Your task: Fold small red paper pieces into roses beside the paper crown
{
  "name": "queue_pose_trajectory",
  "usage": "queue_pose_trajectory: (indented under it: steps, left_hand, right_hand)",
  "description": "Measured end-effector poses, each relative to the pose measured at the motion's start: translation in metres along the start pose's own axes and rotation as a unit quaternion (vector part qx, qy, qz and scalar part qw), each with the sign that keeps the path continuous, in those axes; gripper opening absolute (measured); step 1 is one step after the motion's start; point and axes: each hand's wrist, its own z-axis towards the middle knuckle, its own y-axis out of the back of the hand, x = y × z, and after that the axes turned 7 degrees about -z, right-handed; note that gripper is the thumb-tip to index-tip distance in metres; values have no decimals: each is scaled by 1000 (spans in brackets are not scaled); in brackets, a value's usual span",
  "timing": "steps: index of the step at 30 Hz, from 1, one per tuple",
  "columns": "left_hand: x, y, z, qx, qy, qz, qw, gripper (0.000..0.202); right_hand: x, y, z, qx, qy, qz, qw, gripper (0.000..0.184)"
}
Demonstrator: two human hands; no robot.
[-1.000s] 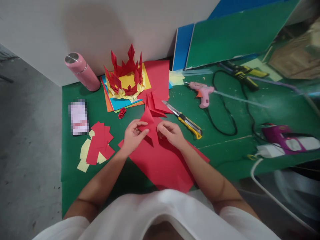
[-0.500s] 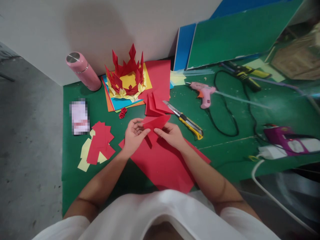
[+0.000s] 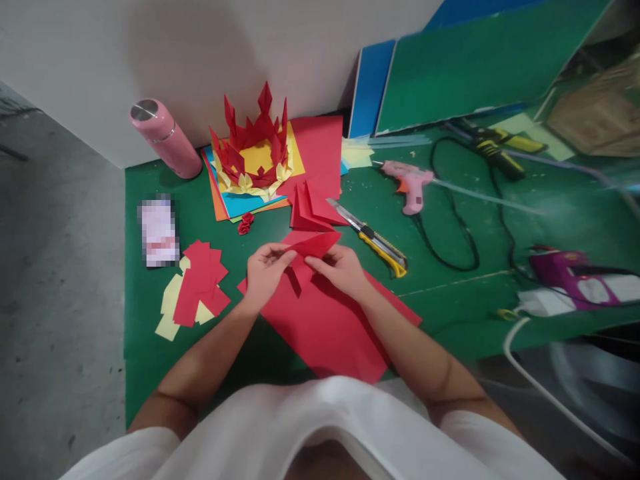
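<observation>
Frame ctr: L hand [image 3: 264, 270] and R hand [image 3: 341, 269] both pinch a folded red paper piece [image 3: 314, 245], held just above a large red sheet [image 3: 330, 327] on green mat [image 3: 450, 313]. Utility knife [image 3: 373, 238] near, right of R hand.

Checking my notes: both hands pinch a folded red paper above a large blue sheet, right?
No. In the head view, the left hand and right hand pinch the folded red paper above a large red sheet, not a blue one.
</observation>
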Motion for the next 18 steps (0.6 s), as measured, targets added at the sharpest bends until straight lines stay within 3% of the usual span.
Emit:
queue_pose_trajectory:
  steps: [12,18]
  left_hand:
    - [0,1,0,24,-6,-10,1000,37]
    - [8,0,-7,38,-50,15,998,37]
  right_hand:
    - [1,1,1,2,1,4,1000,30]
    - [-2,-7,-4,6,22,-77,997,24]
